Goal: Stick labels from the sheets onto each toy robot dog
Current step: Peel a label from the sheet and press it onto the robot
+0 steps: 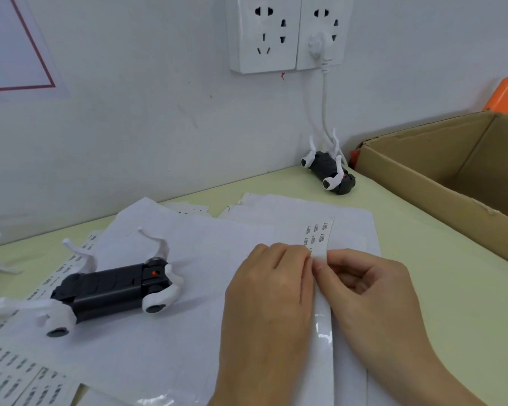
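Label strip point(320, 234): narrow, printed at its far end, glossy and bare nearer the person; lies on loose white sheets point(188, 332) on the surface point(452, 288).
Left hand point(269, 291): fingers curled, tips at the strip's left edge, seemingly pinching a label.
Right hand point(367, 291): thumb and forefinger pinched on the strip beside it.
Toy dog, near point(109, 291): on its back on the sheets, legs up, left of the hands.
Toy dog, far point(330, 172): by the wall, beside the cardboard box point(423, 174).
Step, judged: peeling one label. Next: lift it free, carry it to the near dog, press flat.
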